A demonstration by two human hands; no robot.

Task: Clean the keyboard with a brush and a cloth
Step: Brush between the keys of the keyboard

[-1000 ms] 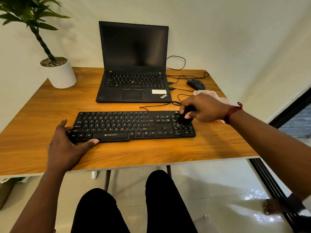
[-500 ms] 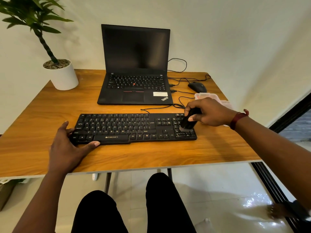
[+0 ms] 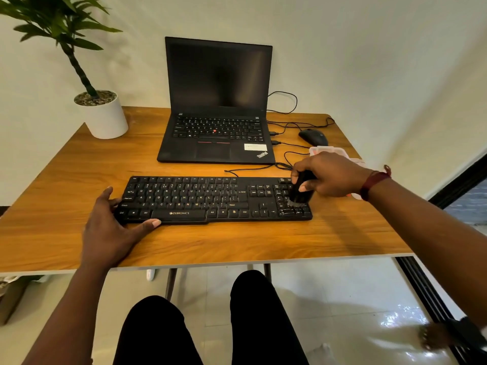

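We see the right hand [image 3: 332,174] wrapped around a black brush [image 3: 301,191], bristles on the numpad. Left hand [image 3: 110,227] spread wide, bracing the black Zebronics keyboard [image 3: 210,199] at its 8 o'clock corner, mid-desk [image 3: 237,241].

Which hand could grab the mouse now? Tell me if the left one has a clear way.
Probably not the left hand: it braces the keyboard, and the laptop stands between it and the mouse. The right hand is nearer but holds the brush.
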